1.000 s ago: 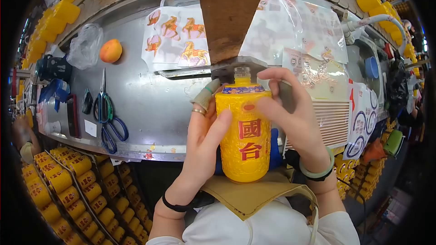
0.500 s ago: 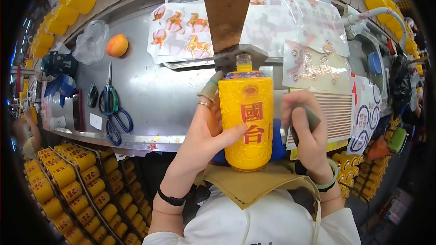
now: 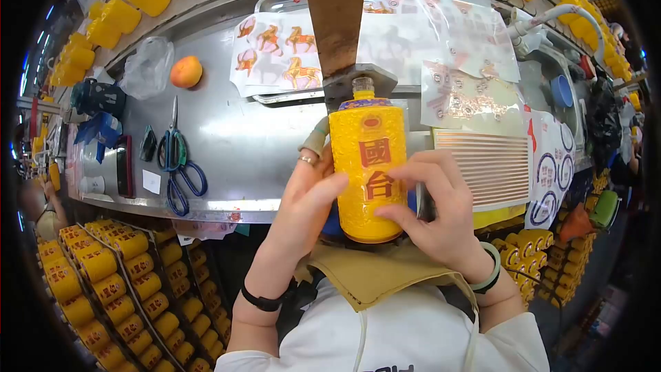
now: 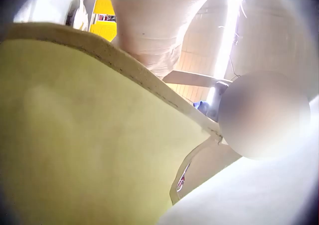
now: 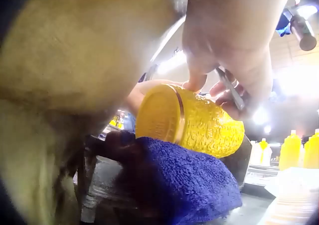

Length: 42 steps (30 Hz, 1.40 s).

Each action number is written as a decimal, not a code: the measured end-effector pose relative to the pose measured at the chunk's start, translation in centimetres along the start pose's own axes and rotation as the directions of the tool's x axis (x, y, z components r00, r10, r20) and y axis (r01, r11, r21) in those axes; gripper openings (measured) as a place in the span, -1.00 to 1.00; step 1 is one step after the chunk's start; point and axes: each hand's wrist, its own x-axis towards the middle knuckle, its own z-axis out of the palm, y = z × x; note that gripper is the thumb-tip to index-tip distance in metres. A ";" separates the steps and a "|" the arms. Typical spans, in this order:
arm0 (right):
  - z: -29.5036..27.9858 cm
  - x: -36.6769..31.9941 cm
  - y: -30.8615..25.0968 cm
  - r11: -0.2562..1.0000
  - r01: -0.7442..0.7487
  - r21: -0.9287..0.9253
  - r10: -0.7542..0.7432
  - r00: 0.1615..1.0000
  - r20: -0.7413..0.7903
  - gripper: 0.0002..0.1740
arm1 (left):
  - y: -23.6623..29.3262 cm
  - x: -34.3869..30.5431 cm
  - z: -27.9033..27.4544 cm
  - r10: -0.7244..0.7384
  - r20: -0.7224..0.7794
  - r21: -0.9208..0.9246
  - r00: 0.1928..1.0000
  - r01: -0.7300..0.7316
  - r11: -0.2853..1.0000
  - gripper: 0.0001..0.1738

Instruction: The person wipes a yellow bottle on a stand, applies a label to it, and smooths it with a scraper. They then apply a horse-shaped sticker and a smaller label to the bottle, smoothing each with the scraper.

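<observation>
A yellow embossed bottle with red characters and a clear glass neck lies tilted, its neck pointing away from the body. My left hand grips its left side, thumb on the front; one finger wears a cloth cover. On the right side, my right hand touches the bottle near the lower character with thumb and fingertips. The right wrist view shows a thin flat piece held within this hand. A blue towel lies under the bottle. The left wrist view shows mostly apron, with the bottle hidden.
Sticker sheets with horses and a striped sheet lie on the metal table. Scissors, a peach and a plastic bag are at left. A wooden post stands straight ahead. Racks of yellow bottles stand lower left.
The right hand left the bottle's upper front, appeared at the right with the dark flat piece, then came back to the lower front. The left hand keeps holding the bottle.
</observation>
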 end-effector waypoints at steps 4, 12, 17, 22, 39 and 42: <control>0.2 -0.3 -0.1 1.000 -0.022 -0.007 0.022 1.000 -0.002 -0.50 | 0.1 -0.5 1.2 0.037 -0.012 0.211 0.999 -0.034 0.977 0.05; 0.7 0.1 -0.8 0.997 0.023 -0.077 -0.030 0.996 -0.087 -0.59 | 0.4 -0.1 2.1 -0.018 -0.026 0.255 1.000 0.024 0.967 0.04; 0.5 0.6 -0.6 0.971 0.130 -0.202 -0.152 0.983 -0.100 -0.77 | -0.3 -0.3 1.4 0.067 -0.013 0.156 0.998 -0.064 0.986 -0.05; -2.0 2.8 -0.9 0.999 0.025 0.043 -0.023 0.998 -0.058 -0.78 | 0.1 -0.2 1.8 0.000 -0.106 -0.017 0.994 -0.002 1.000 -0.12; -0.6 2.2 -0.5 0.991 0.128 -0.050 -0.131 0.989 -0.065 -0.82 | -0.3 -0.6 1.7 0.116 -0.053 0.119 0.992 -0.109 0.987 -0.19; -3.9 4.1 -0.6 0.899 -0.287 0.332 0.238 0.954 0.180 -0.91 | -0.2 -0.7 1.8 0.122 -0.090 0.169 0.988 -0.106 0.980 -0.24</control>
